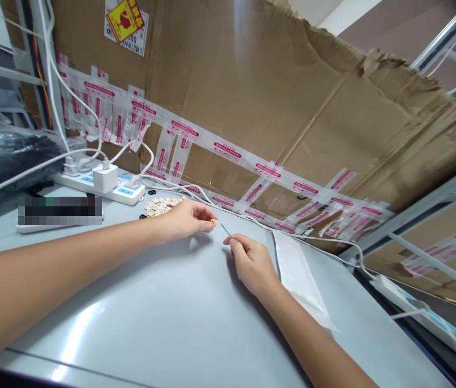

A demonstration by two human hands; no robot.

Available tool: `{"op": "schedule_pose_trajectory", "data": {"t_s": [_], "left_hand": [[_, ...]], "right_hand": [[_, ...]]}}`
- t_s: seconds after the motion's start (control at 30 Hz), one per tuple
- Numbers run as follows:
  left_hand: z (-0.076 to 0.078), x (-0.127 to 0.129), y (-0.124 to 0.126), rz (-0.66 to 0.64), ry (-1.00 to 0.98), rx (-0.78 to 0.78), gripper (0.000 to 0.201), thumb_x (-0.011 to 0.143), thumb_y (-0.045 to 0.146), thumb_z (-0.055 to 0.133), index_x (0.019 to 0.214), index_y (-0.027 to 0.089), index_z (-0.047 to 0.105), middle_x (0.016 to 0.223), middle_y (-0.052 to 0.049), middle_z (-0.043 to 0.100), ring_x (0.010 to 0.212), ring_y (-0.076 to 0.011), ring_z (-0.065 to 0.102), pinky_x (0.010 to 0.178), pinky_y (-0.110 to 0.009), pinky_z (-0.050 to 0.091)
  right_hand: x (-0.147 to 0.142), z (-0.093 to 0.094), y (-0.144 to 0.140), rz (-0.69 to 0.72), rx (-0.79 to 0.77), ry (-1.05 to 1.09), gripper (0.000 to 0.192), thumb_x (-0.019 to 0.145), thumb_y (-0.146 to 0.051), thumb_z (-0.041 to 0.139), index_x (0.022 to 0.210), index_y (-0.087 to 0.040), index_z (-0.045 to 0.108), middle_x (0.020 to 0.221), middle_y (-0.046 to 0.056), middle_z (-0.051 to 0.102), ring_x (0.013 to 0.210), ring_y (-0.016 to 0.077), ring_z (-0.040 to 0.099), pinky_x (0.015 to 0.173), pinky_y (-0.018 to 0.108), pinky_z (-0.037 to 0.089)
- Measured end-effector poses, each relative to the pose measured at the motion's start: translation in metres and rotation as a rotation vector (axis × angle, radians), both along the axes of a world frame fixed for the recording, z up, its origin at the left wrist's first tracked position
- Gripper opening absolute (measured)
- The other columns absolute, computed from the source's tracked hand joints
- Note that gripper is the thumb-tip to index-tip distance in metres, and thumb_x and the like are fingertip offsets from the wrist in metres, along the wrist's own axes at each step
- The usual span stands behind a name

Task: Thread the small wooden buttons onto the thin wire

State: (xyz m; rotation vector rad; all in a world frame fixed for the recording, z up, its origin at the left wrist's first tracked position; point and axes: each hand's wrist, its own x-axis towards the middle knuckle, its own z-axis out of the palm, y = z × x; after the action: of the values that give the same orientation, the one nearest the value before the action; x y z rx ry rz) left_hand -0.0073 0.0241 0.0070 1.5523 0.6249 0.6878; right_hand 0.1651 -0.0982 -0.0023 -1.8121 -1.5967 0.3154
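Observation:
Between the thumb and fingers of my left hand (pixel 189 219) is a small yellow piece (pixel 214 222), too small to name. My right hand (pixel 251 262) pinches a thin grey metal rod (pixel 225 229), its tip pointing up and left toward the yellow piece. A short gap lies between the rod's tip and the piece. Both hands are just above the grey tabletop (pixel 163 307). Behind my left hand lies a cluster of small cream-coloured pieces (pixel 161 206), partly hidden by the hand. Small black pieces (pixel 152 192) lie beside the cluster.
A white power strip (pixel 133 199) with plugged-in chargers and cables stands at the back left. In front of it is a blurred-out device (pixel 60 211). Right of my right hand lies a white plastic packet (pixel 298 275). A taped cardboard sheet (pixel 228 86) walls off the back.

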Motion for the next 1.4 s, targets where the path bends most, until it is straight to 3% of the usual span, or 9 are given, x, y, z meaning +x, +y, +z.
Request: {"op": "schedule_pose_trajectory", "data": {"t_s": [0.13, 0.3, 0.53, 0.93, 1.4], "left_hand": [[0.004, 0.000, -0.004, 0.016, 0.008, -0.054, 0.013, 0.079, 0.013, 0.071, 0.092, 0.013, 0.070, 0.084, -0.003, 0.073, 0.078, -0.0124, 0.069, 0.084, -0.029, 0.054], [0.002, 0.000, -0.005, -0.022, -0.005, -0.010, 0.011, 0.079, 0.015, 0.071, 0.090, 0.016, 0.071, 0.083, -0.002, 0.073, 0.077, -0.0112, 0.068, 0.082, -0.027, 0.054], [-0.002, 0.000, -0.002, -0.030, -0.007, 0.038, 0.018, 0.074, 0.013, 0.073, 0.091, 0.016, 0.072, 0.087, -0.001, 0.074, 0.082, -0.0129, 0.068, 0.082, -0.027, 0.053], [0.012, -0.001, -0.012, 0.061, 0.099, 0.078, 0.018, 0.077, 0.008, 0.070, 0.093, 0.014, 0.074, 0.083, -0.002, 0.075, 0.078, -0.0132, 0.069, 0.083, -0.028, 0.054], [0.005, -0.002, -0.009, 0.033, 0.220, 0.438, 0.026, 0.076, 0.015, 0.065, 0.100, 0.015, 0.077, 0.097, -0.007, 0.078, 0.085, -0.0183, 0.071, 0.077, -0.028, 0.053]], "right_hand": [[-0.003, 0.003, -0.001, 0.014, 0.011, -0.012, 0.031, 0.091, -0.030, 0.047, 0.090, -0.022, 0.076, 0.086, 0.001, 0.077, 0.083, 0.0205, 0.068, 0.075, 0.029, 0.043], [-0.003, 0.002, -0.001, 0.042, 0.036, -0.065, 0.032, 0.092, -0.031, 0.047, 0.085, -0.023, 0.077, 0.097, 0.003, 0.079, 0.090, 0.0221, 0.070, 0.077, 0.030, 0.045], [-0.001, -0.001, 0.000, 0.048, 0.048, -0.075, 0.032, 0.093, -0.033, 0.049, 0.099, -0.022, 0.078, 0.103, 0.004, 0.078, 0.095, 0.0231, 0.070, 0.083, 0.032, 0.047], [-0.003, 0.004, -0.003, 0.101, 0.010, -0.030, 0.032, 0.094, -0.031, 0.050, 0.104, -0.024, 0.079, 0.105, 0.003, 0.078, 0.098, 0.0217, 0.071, 0.083, 0.030, 0.048], [-0.004, 0.005, -0.003, 0.144, -0.032, -0.101, 0.032, 0.094, -0.029, 0.049, 0.105, -0.026, 0.079, 0.102, 0.004, 0.078, 0.092, 0.0223, 0.069, 0.080, 0.032, 0.046]]}}
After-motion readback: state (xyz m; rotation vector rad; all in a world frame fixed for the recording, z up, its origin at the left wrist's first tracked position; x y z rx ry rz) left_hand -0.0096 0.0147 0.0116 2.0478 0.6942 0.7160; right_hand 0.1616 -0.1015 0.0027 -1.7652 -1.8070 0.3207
